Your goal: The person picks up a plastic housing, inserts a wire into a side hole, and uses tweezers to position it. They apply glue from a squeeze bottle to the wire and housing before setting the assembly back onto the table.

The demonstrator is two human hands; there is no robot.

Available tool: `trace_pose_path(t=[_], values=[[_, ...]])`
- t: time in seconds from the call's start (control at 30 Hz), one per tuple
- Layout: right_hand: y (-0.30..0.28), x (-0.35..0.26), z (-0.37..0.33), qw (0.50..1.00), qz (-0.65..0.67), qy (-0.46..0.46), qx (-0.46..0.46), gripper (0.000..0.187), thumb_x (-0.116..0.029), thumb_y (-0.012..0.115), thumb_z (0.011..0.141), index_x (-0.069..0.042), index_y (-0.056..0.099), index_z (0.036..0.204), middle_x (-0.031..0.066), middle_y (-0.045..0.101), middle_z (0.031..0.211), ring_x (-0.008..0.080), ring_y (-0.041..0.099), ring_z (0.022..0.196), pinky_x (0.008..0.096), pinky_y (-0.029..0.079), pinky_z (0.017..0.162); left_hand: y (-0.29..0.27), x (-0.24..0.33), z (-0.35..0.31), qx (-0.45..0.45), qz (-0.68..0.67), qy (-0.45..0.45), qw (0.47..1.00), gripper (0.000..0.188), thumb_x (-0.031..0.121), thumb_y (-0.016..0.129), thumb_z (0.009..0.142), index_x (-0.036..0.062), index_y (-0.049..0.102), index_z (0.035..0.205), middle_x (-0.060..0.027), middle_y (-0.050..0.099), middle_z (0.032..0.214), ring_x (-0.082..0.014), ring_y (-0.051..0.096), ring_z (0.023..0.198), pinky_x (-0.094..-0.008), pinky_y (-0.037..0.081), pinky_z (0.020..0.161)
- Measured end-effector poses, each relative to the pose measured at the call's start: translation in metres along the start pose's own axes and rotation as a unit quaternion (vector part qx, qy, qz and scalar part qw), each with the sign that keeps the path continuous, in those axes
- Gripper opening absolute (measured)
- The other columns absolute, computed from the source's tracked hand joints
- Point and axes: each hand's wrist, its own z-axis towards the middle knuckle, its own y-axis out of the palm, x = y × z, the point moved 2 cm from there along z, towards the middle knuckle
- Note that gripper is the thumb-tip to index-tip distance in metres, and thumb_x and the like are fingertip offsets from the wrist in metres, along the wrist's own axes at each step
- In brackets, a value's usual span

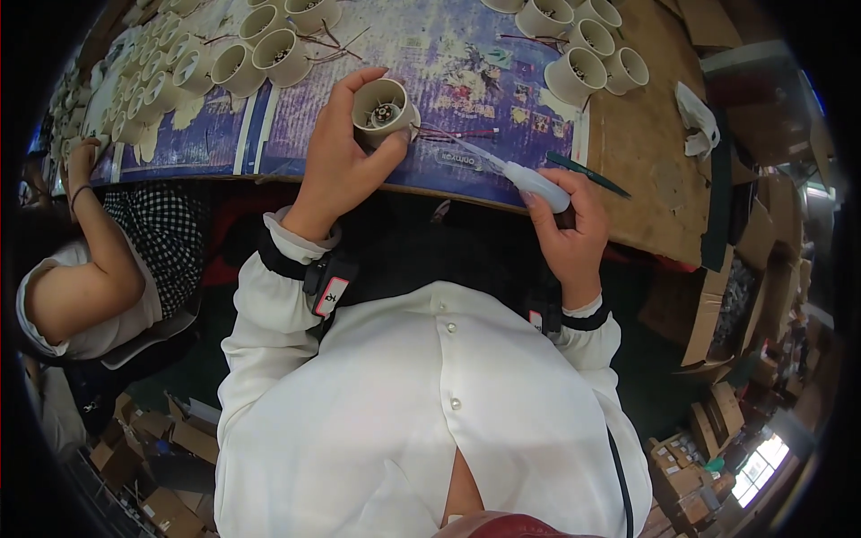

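Observation:
My left hand [352,157] is wrapped round a cream-coloured cup-shaped housing [411,117], thumb on the near side and fingers on the far side. Inside the housing sits a small round metal part [384,114]. Thin red and dark wires [462,134] trail out to its right on the table. In my right hand [572,220] is a translucent squeeze bottle [541,189], tilted so that its long thin nozzle [475,151] points left toward the housing. The nozzle's tip is too fine to tell whether it touches anything.
A dark green pen-like tool [587,173] lies right of the bottle. Similar housings [280,59] stand far left, with more [576,75] at the far right. Crumpled white tissue [697,118] lies near the table's right edge. A co-worker [108,242] sits at left; cardboard boxes [717,309] stand at right.

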Motion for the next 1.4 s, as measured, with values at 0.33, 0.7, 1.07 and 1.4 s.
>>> trace_pose_path(t=[0.33, 0.7, 1.07, 1.4], values=[[0.005, -0.002, 0.004, 0.999, -0.025, -0.032, 0.004, 0.022, -0.005, 0.075, 0.086, 0.000, 0.067, 0.106, 0.0100, 0.068, 0.100, 0.0195, 0.063, 0.088, 0.0292, 0.049, 0.080, 0.001, 0.001, -0.001, 0.009, -0.019, -0.021, 1.000, 0.060, 0.015, 0.073, 0.080, 0.0036, 0.049, 0.133, -0.0113, 0.066, 0.115, -0.0247, 0.063, 0.107, -0.0351, 0.048, 0.095], [0.008, 0.000, 0.004, 0.997, -0.046, -0.055, 0.009, 0.024, -0.005, 0.076, 0.085, 0.000, 0.068, 0.106, 0.0113, 0.068, 0.101, 0.0226, 0.065, 0.090, 0.0313, 0.050, 0.081, 0.001, -0.001, -0.002, 0.016, 0.014, 0.002, 1.000, 0.060, 0.017, 0.076, 0.078, 0.0050, 0.051, 0.131, -0.0113, 0.066, 0.114, -0.0267, 0.063, 0.103, -0.0367, 0.048, 0.092], [0.004, 0.001, 0.003, 0.995, -0.075, -0.065, 0.003, 0.027, -0.002, 0.076, 0.083, 0.000, 0.066, 0.108, 0.0141, 0.068, 0.104, 0.0265, 0.064, 0.095, 0.0335, 0.050, 0.085, 0.001, 0.008, -0.002, 0.028, 0.158, 0.116, 0.980, 0.059, 0.020, 0.080, 0.072, 0.0094, 0.057, 0.125, -0.0078, 0.064, 0.112, -0.0300, 0.059, 0.103, -0.0407, 0.043, 0.093], [0.004, -0.002, 0.004, 0.991, -0.102, -0.091, 0.002, 0.029, -0.002, 0.078, 0.082, -0.001, 0.066, 0.108, 0.0132, 0.068, 0.105, 0.0273, 0.064, 0.095, 0.0346, 0.050, 0.086, 0.000, 0.011, -0.003, 0.030, 0.160, 0.152, 0.975, 0.055, 0.020, 0.081, 0.071, 0.0125, 0.058, 0.121, -0.0052, 0.065, 0.111, -0.0287, 0.059, 0.105, -0.0416, 0.039, 0.097]])
